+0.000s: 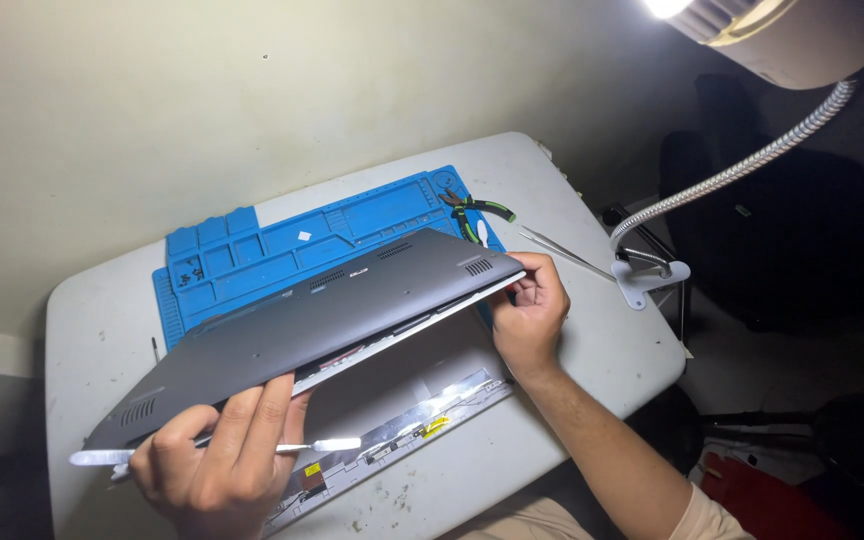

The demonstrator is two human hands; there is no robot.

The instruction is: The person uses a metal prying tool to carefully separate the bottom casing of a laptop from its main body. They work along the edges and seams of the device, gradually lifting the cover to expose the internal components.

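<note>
A dark grey laptop cover with slotted vents sits over a bright blue mat, green-and-black pliers beside it, all on a scuffed white tabletop.

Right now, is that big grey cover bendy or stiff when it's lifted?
Probably fairly stiff: the grey cover stays nearly flat though the left hand and right hand hold only its ends. It looks thin, so likely light. Its smooth surface may be slippery, and twisting could bend it.

Pliers lie on mat, behind laptop.
</note>
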